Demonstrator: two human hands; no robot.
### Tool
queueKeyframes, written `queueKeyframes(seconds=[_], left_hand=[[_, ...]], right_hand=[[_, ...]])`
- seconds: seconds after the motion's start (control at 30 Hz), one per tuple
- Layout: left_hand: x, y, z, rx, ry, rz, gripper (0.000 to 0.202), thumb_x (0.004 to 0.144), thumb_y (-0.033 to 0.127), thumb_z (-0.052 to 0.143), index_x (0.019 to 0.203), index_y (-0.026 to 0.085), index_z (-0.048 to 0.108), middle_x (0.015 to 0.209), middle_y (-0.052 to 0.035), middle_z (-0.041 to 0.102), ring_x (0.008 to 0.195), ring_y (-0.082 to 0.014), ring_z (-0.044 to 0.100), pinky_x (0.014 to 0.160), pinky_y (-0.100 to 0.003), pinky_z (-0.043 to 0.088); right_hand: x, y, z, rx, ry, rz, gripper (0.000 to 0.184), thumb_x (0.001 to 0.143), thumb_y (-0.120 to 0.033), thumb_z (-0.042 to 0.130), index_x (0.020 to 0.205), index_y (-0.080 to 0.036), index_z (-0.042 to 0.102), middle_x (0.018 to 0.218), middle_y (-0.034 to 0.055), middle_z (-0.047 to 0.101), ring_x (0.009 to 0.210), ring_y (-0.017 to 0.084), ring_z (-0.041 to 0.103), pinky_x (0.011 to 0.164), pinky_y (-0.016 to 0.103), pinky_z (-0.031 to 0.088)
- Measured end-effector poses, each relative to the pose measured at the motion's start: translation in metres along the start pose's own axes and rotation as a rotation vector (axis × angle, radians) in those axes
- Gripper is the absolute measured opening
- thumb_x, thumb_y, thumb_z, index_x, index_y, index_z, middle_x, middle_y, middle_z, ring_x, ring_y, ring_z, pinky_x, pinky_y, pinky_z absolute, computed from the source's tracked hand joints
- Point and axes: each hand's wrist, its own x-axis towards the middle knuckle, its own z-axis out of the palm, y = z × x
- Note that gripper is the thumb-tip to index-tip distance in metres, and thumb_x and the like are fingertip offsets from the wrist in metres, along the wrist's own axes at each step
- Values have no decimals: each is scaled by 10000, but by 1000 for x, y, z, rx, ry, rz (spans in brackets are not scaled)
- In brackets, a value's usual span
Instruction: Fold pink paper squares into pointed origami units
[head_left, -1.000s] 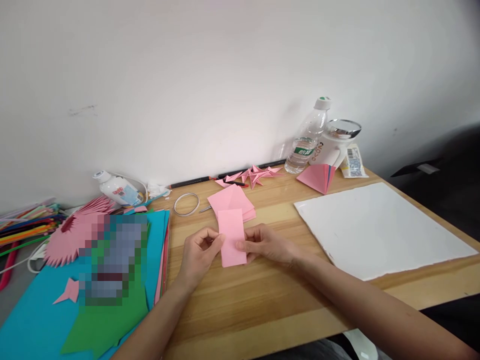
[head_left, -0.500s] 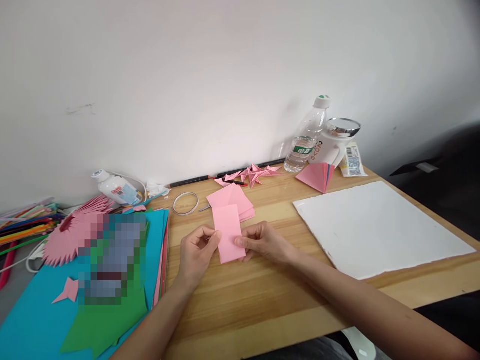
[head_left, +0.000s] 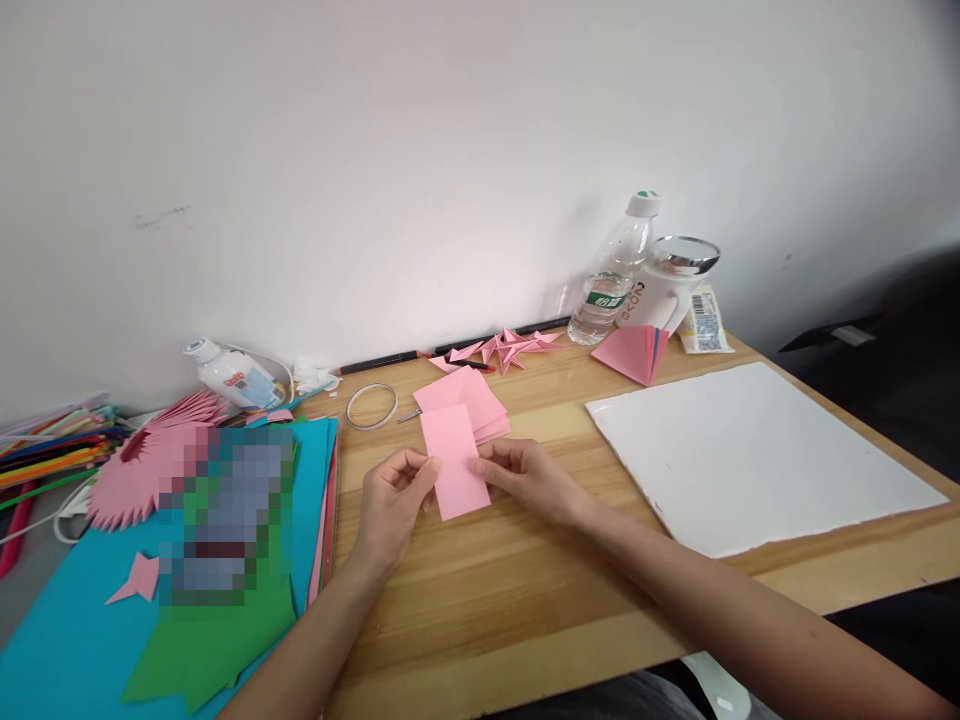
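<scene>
A small pink paper rectangle point(head_left: 454, 461) is held upright-tilted above the wooden table point(head_left: 480, 590), pinched on both sides. My left hand point(head_left: 390, 505) grips its left edge with thumb and fingers closed. On the right edge, my right hand point(head_left: 525, 478) pinches it the same way. Just behind the held sheet lies a stack of pink paper pieces point(head_left: 469, 397). Several folded pink paper points point(head_left: 510, 349) lie farther back near the wall.
A large white sheet point(head_left: 750, 455) covers the right of the table. A water bottle point(head_left: 611, 275), a white cup point(head_left: 667, 280) and a pink folded fan point(head_left: 636, 352) stand at the back right. Left: teal and green paper sheets point(head_left: 225, 620), a tape ring point(head_left: 371, 406), a glue bottle point(head_left: 229, 375), coloured sticks point(head_left: 52, 450).
The pink rectangle and both hands have shifted slightly left and away from me; the paper has tilted a little. Both pinches hold throughout.
</scene>
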Motion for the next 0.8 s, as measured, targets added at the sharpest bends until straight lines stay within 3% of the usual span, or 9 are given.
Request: queueKeyframes(seconds=[0.1, 0.23, 0.37, 0.43, 0.57, 0.8], left_hand=[[-3, 0, 5, 51, -51, -37, 247, 694, 319, 653, 565, 145, 535, 517, 38, 508, 426, -59, 415, 420, -183, 332], [-6, 1, 7, 137, -169, -124, 183, 659, 295, 664, 623, 132, 588, 524, 24, 554, 426, -77, 456, 425, -195, 381], [-6, 7, 5, 233, -217, -50, 210, 688, 281, 650, 845, 141, 658, 769, -33, 683, 668, -150, 602, 603, -232, 472], [-6, 10, 4, 324, -213, 16, 162, 707, 276, 635, 796, 148, 679, 800, -39, 696, 738, -165, 612, 672, -237, 468], [-7, 10, 4, 395, -188, 48, 143, 726, 267, 613, 678, 148, 675, 695, -22, 681, 667, -148, 599, 623, -216, 453], [-3, 10, -2, 361, -26, 50, 153, 704, 289, 630, 656, 146, 655, 662, -6, 653, 634, -130, 564, 596, -202, 430]], right_hand=[[1, -2, -1, 39, 126, -32, 364, 723, -489, 602, 721, -126, 578, 651, -14, 537, 561, 83, 444, 543, 220, 346], [-1, -2, -2, -9, 182, -86, 291, 742, -419, 580, 715, -129, 583, 657, -6, 544, 566, 92, 444, 531, 221, 344], [-4, 0, -2, -180, 138, -154, 183, 739, -286, 564, 630, -138, 570, 626, -6, 560, 577, 102, 475, 551, 221, 370], [-6, 1, 0, -239, 84, -155, 125, 725, -230, 557, 653, -135, 596, 653, 5, 594, 612, 114, 511, 584, 226, 396], [-7, -2, 3, -324, 44, -120, 99, 696, -171, 535, 621, -131, 584, 626, 4, 584, 587, 106, 502, 549, 210, 388], [-2, -10, -15, -428, 163, -116, 103, 682, -152, 512, 582, -142, 537, 573, -24, 521, 554, 93, 444, 522, 207, 350]])
